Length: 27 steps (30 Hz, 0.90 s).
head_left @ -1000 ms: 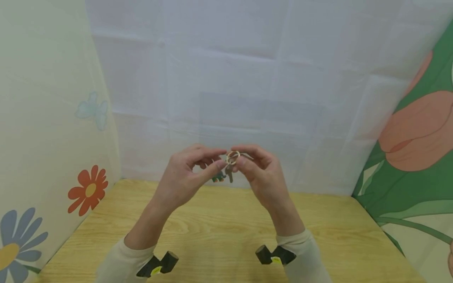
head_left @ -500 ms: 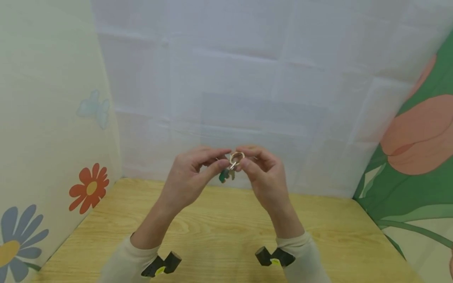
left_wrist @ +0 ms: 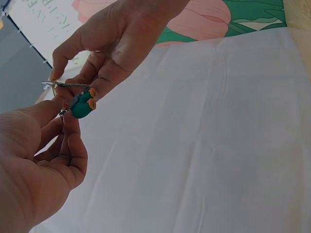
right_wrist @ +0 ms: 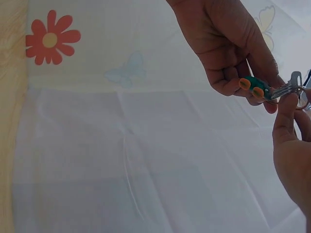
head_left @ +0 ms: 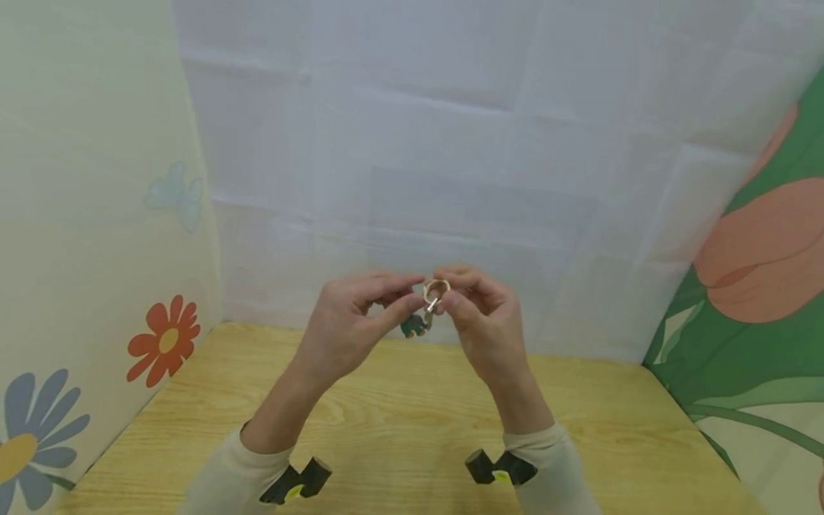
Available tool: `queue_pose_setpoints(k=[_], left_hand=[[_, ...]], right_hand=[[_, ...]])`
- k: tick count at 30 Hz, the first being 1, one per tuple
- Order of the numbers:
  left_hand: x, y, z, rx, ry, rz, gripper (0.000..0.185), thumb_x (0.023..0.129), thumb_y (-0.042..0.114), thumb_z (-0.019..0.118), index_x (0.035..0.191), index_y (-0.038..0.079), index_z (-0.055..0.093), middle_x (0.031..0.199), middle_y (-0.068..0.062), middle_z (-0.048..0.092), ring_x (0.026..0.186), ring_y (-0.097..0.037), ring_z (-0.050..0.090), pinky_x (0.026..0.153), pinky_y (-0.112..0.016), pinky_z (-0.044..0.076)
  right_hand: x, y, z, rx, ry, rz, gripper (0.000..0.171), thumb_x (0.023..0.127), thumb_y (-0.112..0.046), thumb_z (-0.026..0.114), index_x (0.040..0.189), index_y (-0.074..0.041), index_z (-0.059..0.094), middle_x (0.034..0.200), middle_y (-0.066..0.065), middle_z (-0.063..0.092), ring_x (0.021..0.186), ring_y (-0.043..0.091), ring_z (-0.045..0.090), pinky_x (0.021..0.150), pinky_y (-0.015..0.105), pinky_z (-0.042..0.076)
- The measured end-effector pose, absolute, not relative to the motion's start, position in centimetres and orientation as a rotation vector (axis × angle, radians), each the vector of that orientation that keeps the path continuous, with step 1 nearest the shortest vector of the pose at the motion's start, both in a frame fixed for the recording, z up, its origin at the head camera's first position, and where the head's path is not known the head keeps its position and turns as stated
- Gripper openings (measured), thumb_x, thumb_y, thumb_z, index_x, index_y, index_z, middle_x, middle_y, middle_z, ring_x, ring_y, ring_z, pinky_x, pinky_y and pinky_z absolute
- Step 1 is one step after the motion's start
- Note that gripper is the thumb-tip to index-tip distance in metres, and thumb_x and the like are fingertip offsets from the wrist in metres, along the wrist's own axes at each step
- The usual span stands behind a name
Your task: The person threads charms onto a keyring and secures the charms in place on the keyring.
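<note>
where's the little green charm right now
In the head view the green charm hangs just below the key ring, between the left hand and right hand, above the wooden table.

Staged recording booth, not a lived-in room: wooden table point(head_left: 399, 429) boxed in by white sheet point(head_left: 450, 143) and flower-print panels point(head_left: 96, 214).

Green charm point(right_wrist: 255, 86) with orange dots; gold-coloured key ring point(head_left: 435, 290).

Light wooden table point(head_left: 399, 422), white creased cloth backdrop point(head_left: 450, 143), pale flower-printed panel point(head_left: 96, 214) left, green tulip-printed panel point(head_left: 759, 286) right
</note>
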<state>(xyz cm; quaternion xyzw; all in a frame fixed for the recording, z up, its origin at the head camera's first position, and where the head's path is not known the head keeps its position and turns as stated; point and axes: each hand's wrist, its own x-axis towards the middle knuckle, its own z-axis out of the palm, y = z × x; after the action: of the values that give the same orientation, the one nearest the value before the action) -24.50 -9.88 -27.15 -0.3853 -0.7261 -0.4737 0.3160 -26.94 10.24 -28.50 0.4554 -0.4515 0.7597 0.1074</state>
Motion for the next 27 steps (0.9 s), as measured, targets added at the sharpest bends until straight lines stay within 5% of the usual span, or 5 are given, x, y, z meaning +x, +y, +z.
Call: queue_pose_setpoints(k=[27], left_hand=[[-24.67,-10.29,-27.7,-1.049,-1.977,-1.508,0.026,0.1,0.017,0.069,0.126,0.013,0.074,0.11,0.006,0.074,0.09,-0.013,0.072,0.075,-0.034,0.059]], right_hand=[[-27.04,10.0,-28.69,1.383,-1.369,2.173,0.015,0.095,-0.014,0.075,0.107,-0.004,0.075,0.116,0.014,0.063,0.096,0.022,0.065,0.082,0.033,0.055]])
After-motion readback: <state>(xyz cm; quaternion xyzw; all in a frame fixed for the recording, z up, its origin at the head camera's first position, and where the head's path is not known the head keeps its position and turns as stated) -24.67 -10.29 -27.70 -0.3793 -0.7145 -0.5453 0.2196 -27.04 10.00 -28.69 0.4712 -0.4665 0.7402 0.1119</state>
